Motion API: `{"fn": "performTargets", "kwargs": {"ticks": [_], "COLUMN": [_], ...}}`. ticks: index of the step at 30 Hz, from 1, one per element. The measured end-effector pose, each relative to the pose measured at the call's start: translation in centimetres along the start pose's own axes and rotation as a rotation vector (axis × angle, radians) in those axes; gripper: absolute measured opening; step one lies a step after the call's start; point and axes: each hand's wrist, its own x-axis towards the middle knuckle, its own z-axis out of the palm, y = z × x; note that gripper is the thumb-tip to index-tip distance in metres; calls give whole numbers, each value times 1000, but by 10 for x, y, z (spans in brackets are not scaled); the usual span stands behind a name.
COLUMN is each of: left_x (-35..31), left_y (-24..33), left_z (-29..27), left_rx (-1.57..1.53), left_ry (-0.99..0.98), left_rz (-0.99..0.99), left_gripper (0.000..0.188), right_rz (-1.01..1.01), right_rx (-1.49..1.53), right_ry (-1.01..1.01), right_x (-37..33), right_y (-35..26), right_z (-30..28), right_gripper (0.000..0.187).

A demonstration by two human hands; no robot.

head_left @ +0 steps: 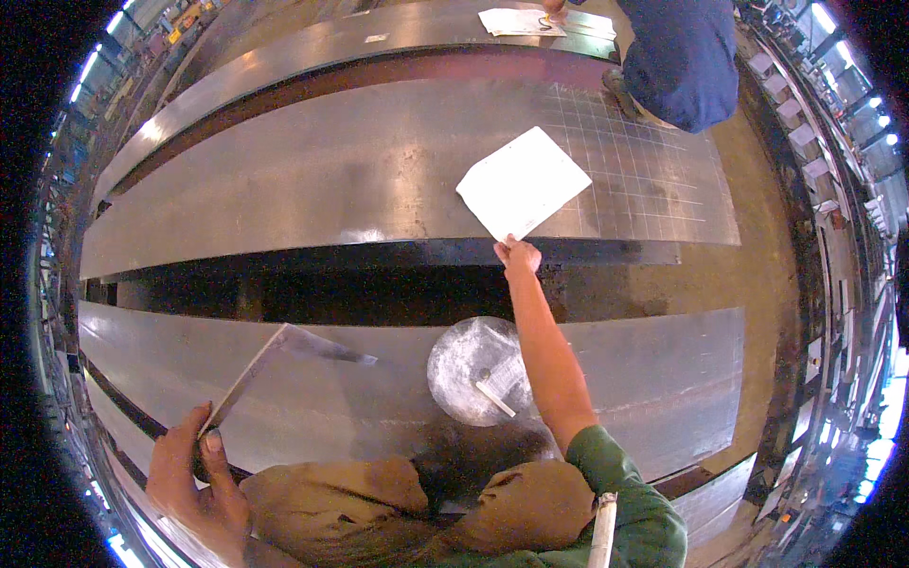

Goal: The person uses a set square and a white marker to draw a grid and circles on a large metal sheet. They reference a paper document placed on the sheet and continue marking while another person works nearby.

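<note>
A person looks down over long steel plates laid side by side on a workshop floor. The right hand [517,255] is stretched forward across a dark gap between plates, its fingers closed on the near corner of a white sheet of paper [523,182]. The sheet lies flat on the far steel plate [312,180], partly over a chalked grid [644,170] drawn on that plate. The left hand [194,473], low at the left, is closed around one arm of a metal square [284,355], which is lifted and tilted above the near steel plate [663,369].

Judging from this, the step in hand is taking hold of or placing the paper at the edge of the grid; a next move would call for a steady pull or slide without creasing the sheet, while the square is kept off the plate.

Counted: one paper sheet under the right hand, further papers [530,21] on a third plate at the top, one square, one round metal disc [469,364] with a pale marker stick [495,399] on it, one chalk grid. Another person in blue [684,57] crouches at the top right.
</note>
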Motion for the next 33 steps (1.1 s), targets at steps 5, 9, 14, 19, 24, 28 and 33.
{"fn": "performTargets", "kwargs": {"ticks": [5,9,14,19,24,28,33], "left_x": [3,-6,0,-5,2,-1,-23], "left_y": [6,2,5,-3,-12,-28,-111], "left_z": [0,-4,12,5,5,-1,9], "left_rx": [37,128,32,-99,-57,-137,-287], "left_ry": [-32,61,89,37,142,76,271], "left_rz": [-46,-50,20,43,209,196,-28], "left_gripper": [26,25,25,24,25,26,31], "right_rz": [16,200,-255,-830,-981,-806,-779], "right_rx": [273,16,-670,-1241,-1562,-1661,-1613], "right_ry": [-148,-218,-466,-453,-463,-415,-413], "right_x": [0,-45,-39,-178,-242,-254,-255], "right_y": [14,67,39,38,67,79,89], "right_z": [16,64,-5,-96,-187,-205,-202], "right_gripper": [16,19,22,26,32,29,27]}}
